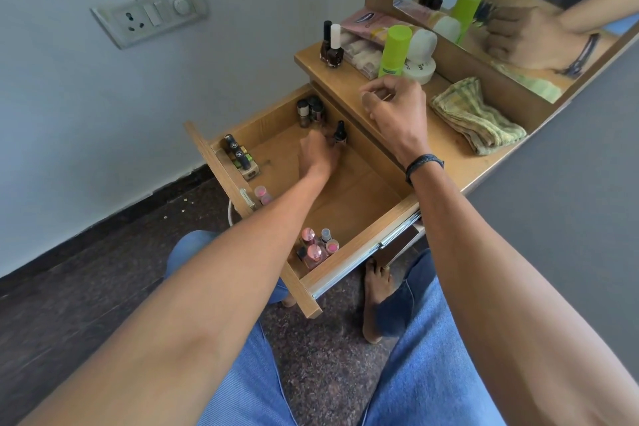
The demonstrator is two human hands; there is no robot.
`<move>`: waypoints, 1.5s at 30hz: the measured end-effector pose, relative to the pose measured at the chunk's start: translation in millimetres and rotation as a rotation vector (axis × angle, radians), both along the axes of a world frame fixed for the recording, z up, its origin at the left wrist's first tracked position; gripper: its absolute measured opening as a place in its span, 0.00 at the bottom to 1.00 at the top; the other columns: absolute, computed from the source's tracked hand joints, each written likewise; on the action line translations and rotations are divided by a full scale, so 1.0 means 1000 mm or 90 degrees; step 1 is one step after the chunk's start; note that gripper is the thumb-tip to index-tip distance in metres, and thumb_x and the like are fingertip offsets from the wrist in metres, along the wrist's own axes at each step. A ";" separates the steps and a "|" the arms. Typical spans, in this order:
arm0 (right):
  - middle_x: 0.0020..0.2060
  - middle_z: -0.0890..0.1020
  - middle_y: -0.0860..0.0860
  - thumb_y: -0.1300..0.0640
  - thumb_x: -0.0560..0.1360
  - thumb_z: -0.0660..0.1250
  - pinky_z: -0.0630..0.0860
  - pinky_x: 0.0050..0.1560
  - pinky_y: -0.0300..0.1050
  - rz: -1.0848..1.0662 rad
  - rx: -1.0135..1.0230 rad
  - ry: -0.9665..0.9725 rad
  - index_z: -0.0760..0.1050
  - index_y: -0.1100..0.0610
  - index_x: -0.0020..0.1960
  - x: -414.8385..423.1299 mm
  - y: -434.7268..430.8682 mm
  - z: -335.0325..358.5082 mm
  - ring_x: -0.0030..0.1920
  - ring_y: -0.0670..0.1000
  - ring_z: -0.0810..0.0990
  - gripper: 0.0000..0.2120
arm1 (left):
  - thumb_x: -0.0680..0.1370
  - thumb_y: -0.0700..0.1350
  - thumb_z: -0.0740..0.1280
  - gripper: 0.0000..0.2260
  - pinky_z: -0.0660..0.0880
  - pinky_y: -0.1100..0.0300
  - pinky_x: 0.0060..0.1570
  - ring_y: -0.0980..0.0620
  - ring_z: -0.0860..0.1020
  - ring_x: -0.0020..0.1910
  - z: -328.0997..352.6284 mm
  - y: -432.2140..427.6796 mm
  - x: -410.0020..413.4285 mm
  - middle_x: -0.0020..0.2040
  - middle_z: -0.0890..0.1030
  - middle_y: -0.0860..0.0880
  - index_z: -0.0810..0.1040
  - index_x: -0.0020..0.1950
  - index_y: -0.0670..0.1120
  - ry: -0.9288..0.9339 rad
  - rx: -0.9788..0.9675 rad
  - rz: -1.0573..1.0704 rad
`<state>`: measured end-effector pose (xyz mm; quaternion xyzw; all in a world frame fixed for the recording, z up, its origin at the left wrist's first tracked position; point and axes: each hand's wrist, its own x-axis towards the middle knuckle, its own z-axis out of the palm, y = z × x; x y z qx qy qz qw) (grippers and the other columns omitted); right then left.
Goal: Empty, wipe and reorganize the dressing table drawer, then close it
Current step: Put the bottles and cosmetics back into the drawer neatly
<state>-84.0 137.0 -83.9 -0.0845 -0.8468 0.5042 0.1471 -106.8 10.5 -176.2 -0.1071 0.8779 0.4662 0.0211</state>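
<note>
The wooden drawer (349, 261) of the dressing table stands pulled out. My left hand (320, 156) reaches into it at the back, fingers around the base of a dark dropper bottle (339, 131). Several dark small bottles (309, 109) fill the far corner. Black lipsticks (238, 156) lie along the left side, and pink nail polish bottles (316, 247) stand in the near corner. My right hand (394, 105) hovers over the table top (449, 152), fingers loosely curled and holding nothing I can see. A yellow-green cloth (477, 114) lies folded on the top.
Further back on the top stand two nail polish bottles (332, 45), a green tube (394, 48), a white roll-on (423, 43), a tape roll (427, 72) and packets (366, 26). The mirror (518, 38) rises behind. A wall socket (152, 14) sits left. My knees are under the drawer.
</note>
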 end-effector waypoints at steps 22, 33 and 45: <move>0.47 0.76 0.48 0.47 0.71 0.74 0.64 0.36 0.32 -0.204 -0.026 0.068 0.69 0.48 0.69 -0.019 0.006 -0.010 0.40 0.40 0.73 0.28 | 0.74 0.32 0.66 0.13 0.75 0.66 0.46 0.59 0.78 0.43 0.093 0.003 -0.017 0.49 0.81 0.50 0.82 0.53 0.47 0.284 0.156 0.060; 0.51 0.82 0.51 0.44 0.75 0.72 0.77 0.51 0.51 -0.242 0.012 0.020 0.71 0.51 0.70 -0.038 0.007 -0.013 0.49 0.51 0.80 0.26 | 0.72 0.38 0.75 0.22 0.77 0.54 0.60 0.54 0.76 0.58 0.115 -0.026 -0.067 0.62 0.75 0.50 0.73 0.63 0.49 0.135 0.115 0.034; 0.47 0.79 0.47 0.43 0.71 0.72 0.70 0.40 0.45 -0.247 0.005 0.015 0.74 0.47 0.57 -0.036 0.004 -0.009 0.41 0.46 0.78 0.18 | 0.72 0.38 0.76 0.24 0.75 0.60 0.57 0.57 0.76 0.53 0.105 -0.026 -0.063 0.60 0.75 0.51 0.73 0.64 0.50 0.135 0.111 0.002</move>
